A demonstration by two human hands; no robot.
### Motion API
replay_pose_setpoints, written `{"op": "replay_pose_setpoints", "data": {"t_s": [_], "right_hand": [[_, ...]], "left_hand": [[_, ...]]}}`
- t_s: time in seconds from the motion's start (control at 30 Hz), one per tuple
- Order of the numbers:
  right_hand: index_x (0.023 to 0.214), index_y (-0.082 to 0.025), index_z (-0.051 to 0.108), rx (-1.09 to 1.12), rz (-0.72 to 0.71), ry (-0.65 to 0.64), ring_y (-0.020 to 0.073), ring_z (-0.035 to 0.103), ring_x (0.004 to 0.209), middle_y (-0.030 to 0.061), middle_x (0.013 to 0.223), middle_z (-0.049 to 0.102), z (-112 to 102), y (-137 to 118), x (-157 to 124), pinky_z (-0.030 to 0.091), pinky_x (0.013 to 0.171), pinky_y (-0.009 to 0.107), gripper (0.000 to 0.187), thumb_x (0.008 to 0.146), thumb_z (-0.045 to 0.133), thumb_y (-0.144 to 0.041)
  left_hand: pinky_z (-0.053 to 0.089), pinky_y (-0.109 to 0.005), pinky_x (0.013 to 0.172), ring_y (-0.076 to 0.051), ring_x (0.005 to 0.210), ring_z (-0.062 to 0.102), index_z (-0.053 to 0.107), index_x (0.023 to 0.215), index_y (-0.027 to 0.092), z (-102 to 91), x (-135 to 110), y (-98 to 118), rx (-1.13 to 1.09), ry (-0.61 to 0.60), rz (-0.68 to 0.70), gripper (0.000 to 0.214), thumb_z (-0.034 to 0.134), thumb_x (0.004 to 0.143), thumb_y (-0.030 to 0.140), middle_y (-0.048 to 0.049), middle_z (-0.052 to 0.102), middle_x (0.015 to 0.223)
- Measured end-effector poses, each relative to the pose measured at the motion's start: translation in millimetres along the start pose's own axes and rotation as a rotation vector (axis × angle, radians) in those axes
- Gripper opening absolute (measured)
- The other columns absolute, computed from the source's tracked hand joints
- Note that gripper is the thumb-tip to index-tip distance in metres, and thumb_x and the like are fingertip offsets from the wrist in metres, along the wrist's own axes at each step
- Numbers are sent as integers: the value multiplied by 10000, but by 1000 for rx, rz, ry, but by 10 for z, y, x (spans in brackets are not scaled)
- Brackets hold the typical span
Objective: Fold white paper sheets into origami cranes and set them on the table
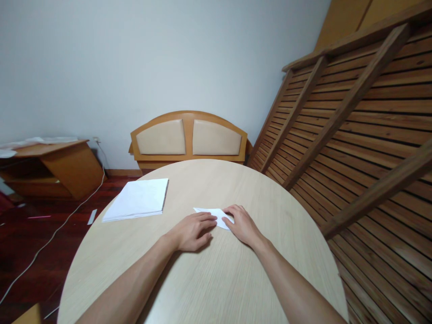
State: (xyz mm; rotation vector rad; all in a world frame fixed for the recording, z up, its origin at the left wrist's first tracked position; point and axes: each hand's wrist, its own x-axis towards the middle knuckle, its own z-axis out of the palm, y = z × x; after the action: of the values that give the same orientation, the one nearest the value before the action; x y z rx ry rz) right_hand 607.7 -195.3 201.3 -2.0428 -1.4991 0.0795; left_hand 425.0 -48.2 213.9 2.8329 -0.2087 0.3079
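Note:
A small piece of folded white paper (221, 218) lies on the round table in front of me, its pointed tip toward the left. My left hand (195, 230) rests palm down with the fingers stretched out, their tips pressing on the paper's left part and the thumb apart on the tabletop. From the other side my right hand (242, 225) holds the paper's right end, with the thumb on its near part and the fingers curled at its far edge. Both hands cover some of the paper, so its full outline is hidden.
A stack of white paper (137, 200) lies at the table's (216, 288) left edge. Behind stands a headboard (188, 135) with two cream panels. Wooden slats (364, 130) lean along the right. At left are a desk (64, 166) and a white cable (64, 228) on the floor.

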Motion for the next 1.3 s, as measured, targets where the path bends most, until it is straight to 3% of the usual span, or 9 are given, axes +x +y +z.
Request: {"op": "replay_pose_setpoints", "data": {"t_s": [0.13, 0.3, 0.53, 0.67, 0.83, 1.0, 1.2, 1.3], "right_hand": [[1159, -207, 679, 33, -45, -10, 230, 561, 1088, 82, 1153, 671, 21, 2, 11, 422, 969, 361, 268, 956, 523, -287], [1169, -229, 695, 51, -136, -34, 220, 561, 1080, 69, 1125, 684, 24, -11, 6, 425, 969, 359, 289, 986, 476, -279], [1214, -232, 684, -44, -208, -89, 221, 534, 1174, 75, 1236, 657, -26, -89, -44, 410, 1022, 375, 345, 1020, 427, -357], [1378, -232, 567, -117, -197, -173, 242, 419, 1366, 75, 1439, 548, -24, -141, -77, 293, 1148, 429, 432, 1021, 401, -409], [1544, -146, 309, -157, -123, -278, 241, 195, 1505, 115, 1607, 282, 55, -192, -119, 111, 1228, 473, 638, 1013, 335, -499], [1564, -119, 237, -170, -109, -321, 243, 144, 1517, 128, 1628, 188, 77, -223, -143, 85, 1235, 470, 713, 1004, 293, -558], [1574, -111, 179, -182, -92, -360, 240, 92, 1524, 120, 1636, 148, 65, -229, -148, 48, 1235, 462, 767, 993, 261, -605], [1575, -116, 180, -178, -87, -355, 247, 77, 1525, 111, 1638, 138, 78, -240, -153, 33, 1234, 470, 785, 985, 256, -629]], "left_hand": [[335, -430, 1179, -268, 1346, 481, 556, 1353, 177, 7, 2, -5, 1, -6, 9, 456, 504, 916, 297, -106, 557, 1424], [451, -404, 1079, -279, 1230, 561, 594, 1291, 172, -22, 7, 47, 5, 22, -33, 425, 537, 888, 293, -131, 559, 1367], [333, -471, 1176, -304, 1449, 339, 494, 1422, 159, 93, -20, -51, 28, 8, -17, 558, 550, 885, 302, -142, 376, 1561], [299, -491, 1191, -302, 1458, 322, 373, 1511, 167, 161, -27, -108, 64, -17, -63, 632, 511, 933, 380, -131, 361, 1568], [282, -484, 1195, -305, 1468, 297, 347, 1528, 192, 176, -25, -105, 88, -1, -121, 616, 444, 976, 446, -108, 344, 1579], [251, -479, 1194, -288, 1486, 252, 300, 1544, 190, 198, -21, -96, 103, 2, -220, 626, 342, 1007, 510, -110, 316, 1591], [270, -522, 1169, -316, 1456, 322, 420, 1466, 108, 217, 11, -100, 196, 40, -443, 584, 309, 1017, 464, -182, 393, 1541], [238, -521, 1186, -312, 1472, 285, 377, 1488, 98, 221, 15, -108, 230, 99, -439, 577, 332, 1009, 417, -190, 359, 1558]]}}
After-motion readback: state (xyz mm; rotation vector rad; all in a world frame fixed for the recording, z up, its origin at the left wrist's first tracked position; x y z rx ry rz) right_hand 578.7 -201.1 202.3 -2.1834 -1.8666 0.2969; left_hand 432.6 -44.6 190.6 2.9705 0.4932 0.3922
